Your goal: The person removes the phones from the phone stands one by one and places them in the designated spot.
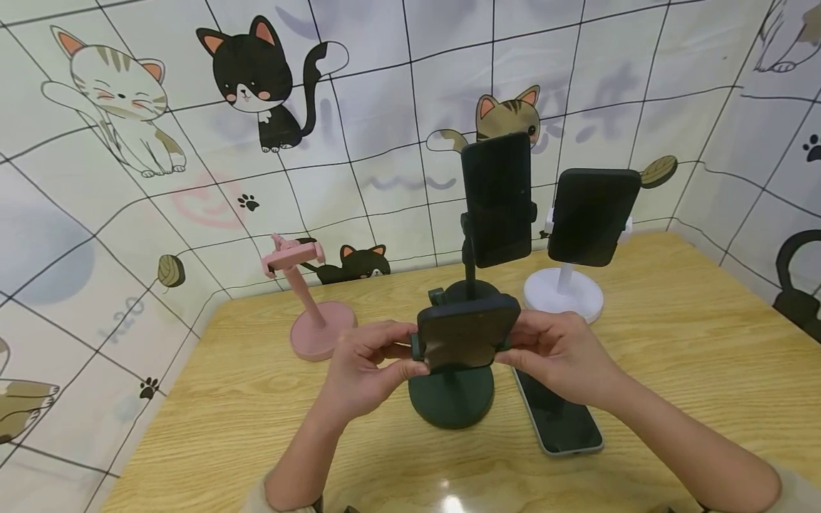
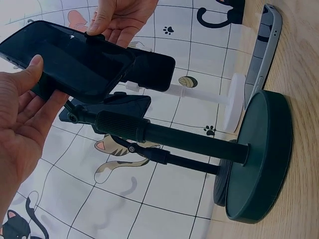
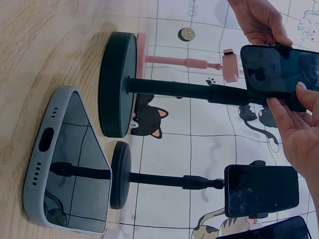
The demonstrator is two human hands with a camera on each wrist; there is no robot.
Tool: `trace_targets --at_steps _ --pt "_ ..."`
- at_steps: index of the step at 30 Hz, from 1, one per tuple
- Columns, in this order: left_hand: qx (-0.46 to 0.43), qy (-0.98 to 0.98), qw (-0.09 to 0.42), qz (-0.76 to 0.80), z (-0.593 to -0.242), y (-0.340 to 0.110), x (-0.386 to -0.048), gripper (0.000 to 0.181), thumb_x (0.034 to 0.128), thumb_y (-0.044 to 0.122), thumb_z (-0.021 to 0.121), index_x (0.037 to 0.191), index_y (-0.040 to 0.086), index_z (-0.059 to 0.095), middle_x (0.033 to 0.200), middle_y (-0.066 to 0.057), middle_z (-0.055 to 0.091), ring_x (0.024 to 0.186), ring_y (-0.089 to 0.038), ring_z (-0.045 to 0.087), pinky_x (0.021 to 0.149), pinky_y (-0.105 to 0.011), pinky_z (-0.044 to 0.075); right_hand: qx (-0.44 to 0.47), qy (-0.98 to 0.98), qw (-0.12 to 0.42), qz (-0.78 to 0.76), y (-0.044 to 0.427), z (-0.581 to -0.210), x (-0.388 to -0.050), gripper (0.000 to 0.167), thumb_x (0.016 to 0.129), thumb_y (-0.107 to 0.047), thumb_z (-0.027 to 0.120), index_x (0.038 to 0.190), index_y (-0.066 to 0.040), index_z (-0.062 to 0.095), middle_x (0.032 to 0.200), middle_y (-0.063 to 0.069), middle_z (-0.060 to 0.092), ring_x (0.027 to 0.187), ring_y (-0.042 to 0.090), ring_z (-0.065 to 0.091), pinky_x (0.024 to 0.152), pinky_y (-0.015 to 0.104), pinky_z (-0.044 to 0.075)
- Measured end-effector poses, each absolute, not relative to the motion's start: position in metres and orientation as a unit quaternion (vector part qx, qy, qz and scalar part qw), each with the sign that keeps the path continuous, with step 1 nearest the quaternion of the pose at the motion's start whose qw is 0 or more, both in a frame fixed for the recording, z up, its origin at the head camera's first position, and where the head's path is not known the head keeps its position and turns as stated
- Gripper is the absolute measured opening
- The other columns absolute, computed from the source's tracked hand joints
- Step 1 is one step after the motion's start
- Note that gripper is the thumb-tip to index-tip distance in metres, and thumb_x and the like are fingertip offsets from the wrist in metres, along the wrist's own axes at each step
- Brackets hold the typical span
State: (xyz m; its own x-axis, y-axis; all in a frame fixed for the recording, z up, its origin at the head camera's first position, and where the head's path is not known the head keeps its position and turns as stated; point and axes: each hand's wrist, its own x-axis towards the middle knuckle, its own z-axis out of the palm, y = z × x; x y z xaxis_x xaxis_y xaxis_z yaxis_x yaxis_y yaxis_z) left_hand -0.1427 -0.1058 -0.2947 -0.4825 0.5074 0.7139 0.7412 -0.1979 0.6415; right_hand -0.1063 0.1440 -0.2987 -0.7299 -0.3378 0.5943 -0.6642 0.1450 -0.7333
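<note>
A dark phone (image 1: 468,331) sits tilted in the clamp of a dark green phone stand (image 1: 452,399). My left hand (image 1: 368,370) holds the clamp at the phone's left side, its thumb (image 2: 30,72) by the phone's edge and the fingers behind. On the opposite side my right hand (image 1: 558,349) pinches the other clamp arm, with the thumb (image 3: 308,94) along the phone's edge. Under the right hand, a phone in a light grey case (image 1: 564,420) lies flat on the table, partly covered by that hand in the head view.
Behind the green stand, a black stand (image 1: 470,267) holds an upright phone (image 1: 498,203). A white stand (image 1: 564,292) with another phone (image 1: 591,217) is at the back right. A pink stand (image 1: 314,320) without a phone stands left. Cat-patterned cloth (image 1: 359,171) hangs behind the wooden table (image 1: 256,413).
</note>
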Motion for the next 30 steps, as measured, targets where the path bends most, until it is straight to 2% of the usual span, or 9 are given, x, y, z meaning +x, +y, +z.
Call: trace_targets --at_steps 9,16,24,30 --pt "-0.498 -0.606 0.106 -0.611 -0.299 -0.104 -0.141 0.031 0.0785 0.006 0.067 0.100 -0.016 0.059 0.087 -0.029 0.060 0.084 -0.014 0.065 0.064 -0.037 0.052 0.322 -0.741 0.135 0.574 0.143 -0.300 -0.105 0.030 0.074 0.010 0.066 0.103 0.005 0.062 0.092 -0.006 0.067 0.077 0.012 0.066 0.067 0.023 0.052" --pt "-0.487 -0.611 0.111 -0.615 -0.300 -0.104 -0.139 0.031 0.0786 0.007 0.067 0.099 -0.015 0.060 0.087 -0.027 0.060 0.082 -0.014 0.065 0.065 -0.037 0.052 0.310 -0.739 0.146 0.580 0.141 -0.302 -0.103 0.030 0.074 0.008 0.066 0.103 0.006 0.061 0.093 -0.007 0.067 0.077 0.013 0.066 0.067 0.023 0.052" --pt "-0.487 -0.599 0.122 -0.624 -0.300 -0.101 -0.138 0.032 0.0793 0.010 0.067 0.102 -0.011 0.061 0.095 -0.006 0.064 0.084 -0.013 0.064 0.066 -0.036 0.052 0.318 -0.711 0.170 0.604 0.139 -0.307 -0.103 0.038 0.073 0.013 0.065 0.107 -0.003 0.063 0.097 -0.005 0.066 0.079 0.012 0.065 0.068 0.023 0.051" --pt "-0.481 -0.613 0.155 -0.608 -0.300 -0.101 -0.140 0.038 0.0780 0.017 0.070 0.109 -0.003 0.060 0.109 -0.004 0.057 0.096 -0.014 0.058 0.073 -0.034 0.051 0.327 -0.703 0.192 0.602 0.137 -0.310 -0.102 0.043 0.072 0.017 0.063 0.109 -0.003 0.062 0.099 -0.005 0.066 0.082 0.010 0.064 0.070 0.023 0.051"
